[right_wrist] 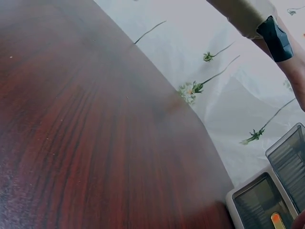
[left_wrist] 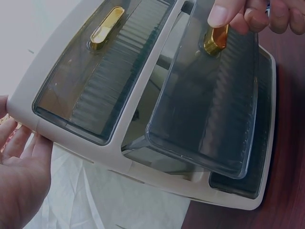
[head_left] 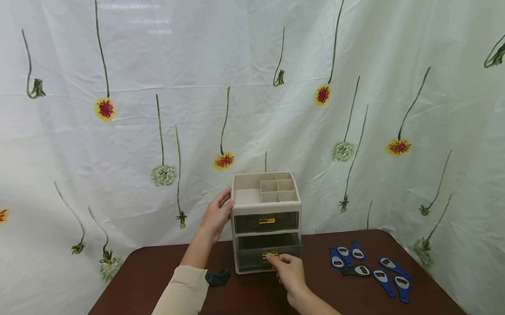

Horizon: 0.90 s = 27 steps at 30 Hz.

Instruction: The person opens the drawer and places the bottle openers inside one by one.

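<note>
One drawer (head_left: 249,258) juts out; right grip (head_left: 291,274) pinches its handle (left_wrist: 217,42); left grip (head_left: 217,216), unclenched, touches the cabinet's (head_left: 266,207) edge.

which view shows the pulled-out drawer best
The left wrist view: the pulled-out drawer fills much of it, close up, with the right hand at its gold handle. The head view shows it smaller, from the front; the right wrist view catches only part, cut off by the frame edge.

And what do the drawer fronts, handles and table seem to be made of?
Drawer fronts: probably plastic, dark and glossy; the inside shows through. Handles: shiny gold with bright reflections, perhaps metal or coated plastic. Table: reddish brown with dark grain streaks; wood or an imitation, I cannot tell.
</note>
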Available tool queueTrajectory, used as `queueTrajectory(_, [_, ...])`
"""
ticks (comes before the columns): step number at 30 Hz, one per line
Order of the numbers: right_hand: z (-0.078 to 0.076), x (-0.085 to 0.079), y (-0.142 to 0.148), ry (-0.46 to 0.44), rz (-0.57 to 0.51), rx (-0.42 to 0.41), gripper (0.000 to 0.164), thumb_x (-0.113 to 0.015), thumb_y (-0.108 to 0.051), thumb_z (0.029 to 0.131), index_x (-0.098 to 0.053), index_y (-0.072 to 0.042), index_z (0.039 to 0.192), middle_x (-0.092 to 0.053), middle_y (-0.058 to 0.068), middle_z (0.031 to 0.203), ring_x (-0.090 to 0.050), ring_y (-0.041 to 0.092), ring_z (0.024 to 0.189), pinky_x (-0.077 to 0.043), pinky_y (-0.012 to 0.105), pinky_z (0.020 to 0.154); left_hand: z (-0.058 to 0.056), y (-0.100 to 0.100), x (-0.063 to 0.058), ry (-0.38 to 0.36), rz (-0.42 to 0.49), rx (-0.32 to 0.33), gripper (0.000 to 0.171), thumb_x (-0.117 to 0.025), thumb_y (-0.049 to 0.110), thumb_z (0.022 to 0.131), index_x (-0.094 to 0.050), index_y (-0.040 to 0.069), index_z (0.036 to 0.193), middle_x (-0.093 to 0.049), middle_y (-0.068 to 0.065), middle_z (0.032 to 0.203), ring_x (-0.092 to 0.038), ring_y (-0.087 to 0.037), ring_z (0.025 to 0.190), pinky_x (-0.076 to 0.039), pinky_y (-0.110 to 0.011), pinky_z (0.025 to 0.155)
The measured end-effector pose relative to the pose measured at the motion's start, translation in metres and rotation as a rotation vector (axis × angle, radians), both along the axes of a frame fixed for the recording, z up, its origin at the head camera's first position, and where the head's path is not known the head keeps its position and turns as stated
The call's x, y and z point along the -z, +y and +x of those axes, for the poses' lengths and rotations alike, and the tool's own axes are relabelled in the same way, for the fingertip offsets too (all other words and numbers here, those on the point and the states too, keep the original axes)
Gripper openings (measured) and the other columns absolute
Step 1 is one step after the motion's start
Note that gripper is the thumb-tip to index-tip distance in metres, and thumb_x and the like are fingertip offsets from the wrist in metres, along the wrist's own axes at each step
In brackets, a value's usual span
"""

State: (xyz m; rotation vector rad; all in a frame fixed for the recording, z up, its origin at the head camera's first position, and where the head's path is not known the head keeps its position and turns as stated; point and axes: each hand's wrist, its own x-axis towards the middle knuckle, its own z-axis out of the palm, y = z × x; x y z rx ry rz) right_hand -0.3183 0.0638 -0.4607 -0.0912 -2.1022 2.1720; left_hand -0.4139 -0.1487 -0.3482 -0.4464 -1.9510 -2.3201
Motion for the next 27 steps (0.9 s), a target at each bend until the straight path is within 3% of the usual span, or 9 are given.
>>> queueTrajectory(13, [0.010,0.000,0.005,-0.010,-0.008,-0.047,0.034,-0.080,-0.031,0.093,-0.062,-0.014,0.070,-0.056,-0.002,0.068,-0.045,0.011,0.055,-0.043,0.027,0.054,-0.001,0.000,0.000,0.005,-0.002,0.005,0.056,-0.047,0.006,0.110,-0.028,0.001,0.162,-0.028,-0.018,0.165,-0.032,-0.034,0.148,-0.032,-0.053,0.116])
queueTrajectory(27, [0.018,0.004,0.006,-0.043,-0.027,-0.071,0.034,-0.079,-0.032,0.094,-0.061,-0.015,0.070,-0.056,-0.003,0.068,-0.044,0.010,0.055,-0.042,0.025,0.053,0.000,-0.001,0.000,-0.004,-0.012,-0.013,0.055,-0.048,0.007,0.109,-0.030,0.002,0.162,-0.030,-0.018,0.164,-0.034,-0.034,0.147,-0.032,-0.053,0.116])
